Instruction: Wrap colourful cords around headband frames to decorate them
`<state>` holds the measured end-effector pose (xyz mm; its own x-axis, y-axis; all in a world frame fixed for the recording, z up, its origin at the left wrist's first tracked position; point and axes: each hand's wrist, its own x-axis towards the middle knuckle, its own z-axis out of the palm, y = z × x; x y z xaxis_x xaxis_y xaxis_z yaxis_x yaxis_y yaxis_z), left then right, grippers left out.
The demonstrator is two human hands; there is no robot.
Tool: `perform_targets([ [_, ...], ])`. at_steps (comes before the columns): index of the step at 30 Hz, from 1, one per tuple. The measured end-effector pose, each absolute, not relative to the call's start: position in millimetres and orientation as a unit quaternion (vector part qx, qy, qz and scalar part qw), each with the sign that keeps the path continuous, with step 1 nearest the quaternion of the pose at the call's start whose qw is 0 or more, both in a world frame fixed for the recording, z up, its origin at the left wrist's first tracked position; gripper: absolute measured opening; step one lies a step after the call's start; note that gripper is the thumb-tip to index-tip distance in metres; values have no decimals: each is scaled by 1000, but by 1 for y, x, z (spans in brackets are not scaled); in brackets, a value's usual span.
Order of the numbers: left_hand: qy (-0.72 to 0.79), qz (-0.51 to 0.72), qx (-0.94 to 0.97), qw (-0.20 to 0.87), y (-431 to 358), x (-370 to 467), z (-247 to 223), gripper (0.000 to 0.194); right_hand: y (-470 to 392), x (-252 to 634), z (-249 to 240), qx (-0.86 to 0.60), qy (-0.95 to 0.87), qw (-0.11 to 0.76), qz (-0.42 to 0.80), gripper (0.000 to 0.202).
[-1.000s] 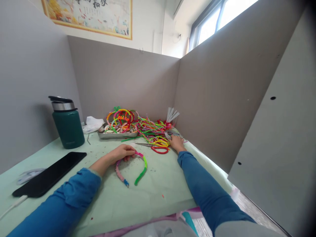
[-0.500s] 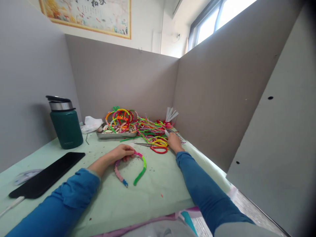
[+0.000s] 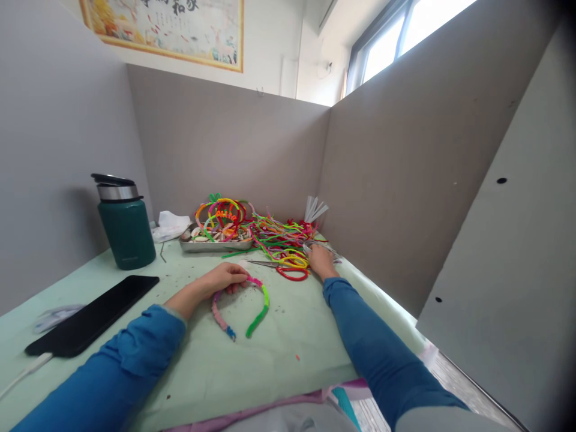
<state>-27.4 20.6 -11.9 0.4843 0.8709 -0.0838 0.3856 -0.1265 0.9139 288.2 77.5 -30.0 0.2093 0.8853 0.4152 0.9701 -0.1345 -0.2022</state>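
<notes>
My left hand (image 3: 226, 278) pinches the top of a headband (image 3: 263, 300) wrapped in pink, purple, blue and green fuzzy stems, its two ends pointing toward me. At the back right, my right hand (image 3: 320, 259) reaches down at a bundle of grey-white strands (image 3: 335, 255); its fingertips are hidden, so its grip is unclear. Just left of that hand lie scissors (image 3: 292, 274) with red and yellow handles. Behind them spreads a pile of colourful pipe cleaners (image 3: 274, 231).
A metal tray (image 3: 216, 246) holds small pieces and finished-looking coloured hoops. At left stand a green bottle (image 3: 127, 231), a crumpled white tissue (image 3: 171, 225) and a black phone (image 3: 92, 316) with a cable. Grey partitions (image 3: 234, 132) enclose the table.
The whole view has shifted slightly. My right hand has moved a little at the grey-white strands, while my left hand keeps hold of the headband.
</notes>
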Motion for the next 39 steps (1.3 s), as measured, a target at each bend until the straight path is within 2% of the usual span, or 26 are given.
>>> perform_targets([
  [6,446,253,704,492,21,-29,-12,44,93,247,-6,-642,-701,262,-168,37],
  [10,447,258,706,484,22,-30,-11,38,121,209,21,-582,-760,237,-165,42],
  [15,459,257,703,479,22,-33,-7,36,150,177,37,-594,-780,148,-128,65],
  [21,459,259,709,469,15,-34,1,36,137,179,17,-582,-802,72,-112,41],
  [23,458,262,707,470,12,-34,2,37,123,187,9,-564,-814,67,-122,39],
  [32,449,256,711,476,17,-33,-5,38,88,218,-15,-521,-840,108,-110,41],
  [39,457,254,708,476,14,-31,-5,39,85,218,-15,-499,-848,137,-115,38],
])
